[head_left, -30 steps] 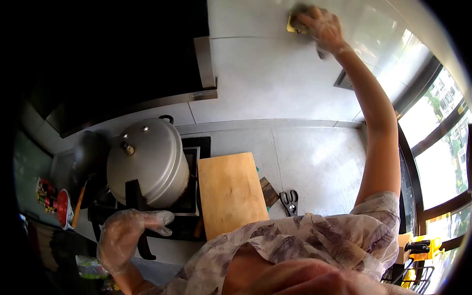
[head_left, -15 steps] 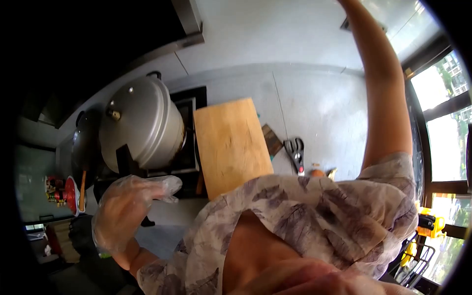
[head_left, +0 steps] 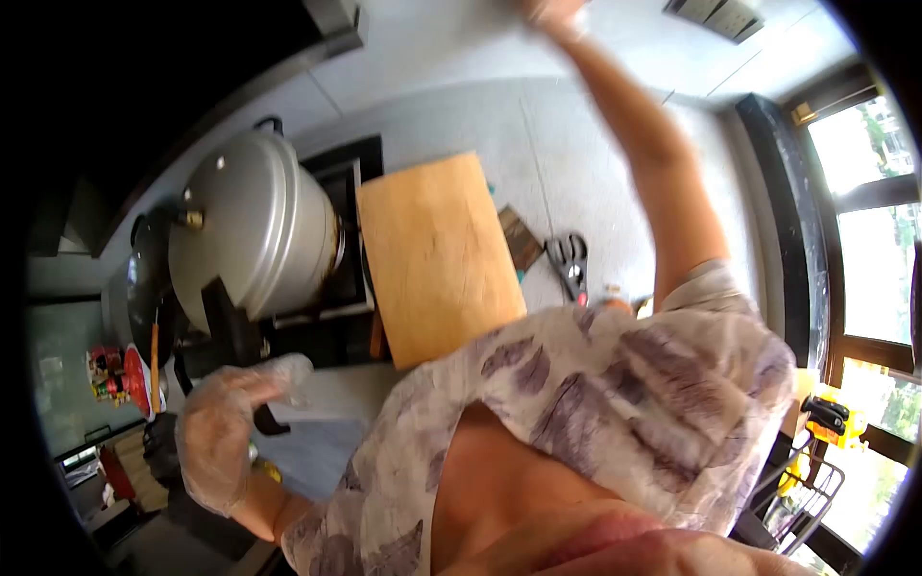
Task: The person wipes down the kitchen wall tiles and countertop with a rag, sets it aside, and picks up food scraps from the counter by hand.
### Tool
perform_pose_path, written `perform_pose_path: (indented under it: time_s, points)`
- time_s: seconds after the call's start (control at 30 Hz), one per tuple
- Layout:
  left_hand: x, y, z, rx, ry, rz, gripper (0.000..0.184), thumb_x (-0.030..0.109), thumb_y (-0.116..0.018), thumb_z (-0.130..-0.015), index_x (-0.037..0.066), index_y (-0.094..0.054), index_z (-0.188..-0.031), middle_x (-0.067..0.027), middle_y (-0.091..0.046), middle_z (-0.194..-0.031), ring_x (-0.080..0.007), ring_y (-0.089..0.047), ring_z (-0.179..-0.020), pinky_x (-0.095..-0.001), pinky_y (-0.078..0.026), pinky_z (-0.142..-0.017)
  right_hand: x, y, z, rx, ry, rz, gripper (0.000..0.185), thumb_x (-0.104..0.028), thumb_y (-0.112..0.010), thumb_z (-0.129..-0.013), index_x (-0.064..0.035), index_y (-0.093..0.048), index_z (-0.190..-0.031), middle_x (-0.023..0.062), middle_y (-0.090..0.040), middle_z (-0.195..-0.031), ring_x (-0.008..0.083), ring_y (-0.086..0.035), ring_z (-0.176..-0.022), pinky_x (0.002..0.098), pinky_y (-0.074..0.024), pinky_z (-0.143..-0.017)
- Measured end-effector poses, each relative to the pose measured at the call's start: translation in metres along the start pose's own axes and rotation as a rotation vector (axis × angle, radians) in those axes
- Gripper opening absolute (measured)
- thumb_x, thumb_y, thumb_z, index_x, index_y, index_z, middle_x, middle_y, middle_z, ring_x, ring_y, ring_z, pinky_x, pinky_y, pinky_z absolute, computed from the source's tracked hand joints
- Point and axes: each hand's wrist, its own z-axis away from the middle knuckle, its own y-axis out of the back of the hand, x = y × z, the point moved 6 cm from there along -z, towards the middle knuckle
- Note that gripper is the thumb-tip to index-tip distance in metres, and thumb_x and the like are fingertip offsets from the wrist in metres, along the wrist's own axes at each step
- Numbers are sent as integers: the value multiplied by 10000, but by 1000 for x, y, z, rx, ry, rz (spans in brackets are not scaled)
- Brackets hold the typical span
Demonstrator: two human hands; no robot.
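Beyond the back edge of the countertop (head_left: 610, 144), the right hand (head_left: 555, 12) is blurred and cut off before the tiled wall (head_left: 432, 38); I cannot tell its fingers' spread or hold. The gloved left hand (head_left: 226, 422), fingers loosely bent, gripping nothing visible, hovers near the front edge of the stove (head_left: 368, 154), beside the pressure cooker (head_left: 250, 221).

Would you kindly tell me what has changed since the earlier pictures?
The right hand has moved left and down the wall; the sponge is now out of view. The left hand stays near the pot; the board and scissors lie as before.
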Motion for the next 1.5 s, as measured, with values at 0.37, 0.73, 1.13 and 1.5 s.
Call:
perform_pose_path:
  time_s: [0.37,0.73,1.13,1.5]
  points:
    - [34,-35,-67,-337,-233,-71,236,132,-510,-868,-35,-661,-940,-164,-688,-838,-280,-666,-699,-342,-513,-706,49,-14,60,-709,680,303,474,-252,-556,-872,-366,-427,-1314,70,-401,-1372,319,-383,-1282,544,-382,-982]
    - [109,-115,-141,-759,-592,-397,241,36,-520,-844,-36,-631,-1046,-141,-680,-860,-262,-674,-777,-333,-534,-696,149,19,-3,127,226,28,413,-314,-671,-814,-173,-567,-1188,177,-554,-1145,392,-518,-1067,507,-427,-924]
    - [140,-191,-325,-418,-728,-857,263,265,-446,-962,54,-604,-949,-158,-630,-914,-363,-583,-839,-444,-471,-745,173,89,-2,272,139,-262,510,-113,-718,-705,-110,-530,-1179,188,-499,-1152,377,-445,-1111,487,-382,-925]
    - [162,-216,-453,214,-1134,-850,144,180,-600,-879,59,-668,-916,-107,-672,-964,-323,-597,-924,-425,-475,-820,224,42,52,288,-90,-106,465,-117,-719,-693,-71,-539,-1119,178,-547,-1120,373,-539,-983,486,-469,-807]
